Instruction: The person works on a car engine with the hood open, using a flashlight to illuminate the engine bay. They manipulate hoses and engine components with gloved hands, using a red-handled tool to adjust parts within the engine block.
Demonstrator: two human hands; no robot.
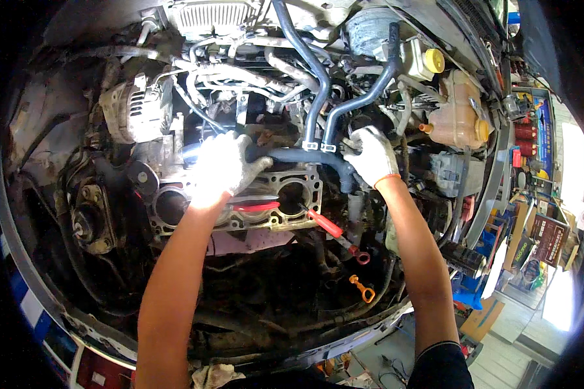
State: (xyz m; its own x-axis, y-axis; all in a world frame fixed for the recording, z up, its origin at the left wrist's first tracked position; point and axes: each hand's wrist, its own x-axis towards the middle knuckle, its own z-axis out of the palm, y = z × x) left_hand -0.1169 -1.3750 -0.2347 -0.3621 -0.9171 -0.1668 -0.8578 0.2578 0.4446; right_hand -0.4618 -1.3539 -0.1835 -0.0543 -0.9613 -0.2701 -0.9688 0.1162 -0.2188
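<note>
At the lower edge, a dark sleeve [440, 366] ends above the right forearm, and a pale cloth [215, 376] lies by the left one. Just beyond, in the car's engine bay, a yellow loop handle [363, 289] sticks up, with a red ring [362, 258] above it. A red handle [324, 222] slants at the right end of the engine block [274, 220], whose round openings show; a second red handle [256, 207] lies across the block, below the left hand.

The left hand [226, 165], in a white glove and brightly lit, has its grip closed around the left part of a black branched hose [298, 155], which runs between the hands, beyond the block. The right hand [372, 155], also gloved, is at the hose's right bend, fingers bent; whether its grip holds the hose I cannot tell. Two branches rise from the hose beside pale clips [320, 147].

Farther off stand a slotted metal part [138, 109] on the left, a brownish tank [457, 117] on the right and a yellow-capped bottle [418, 59].
</note>
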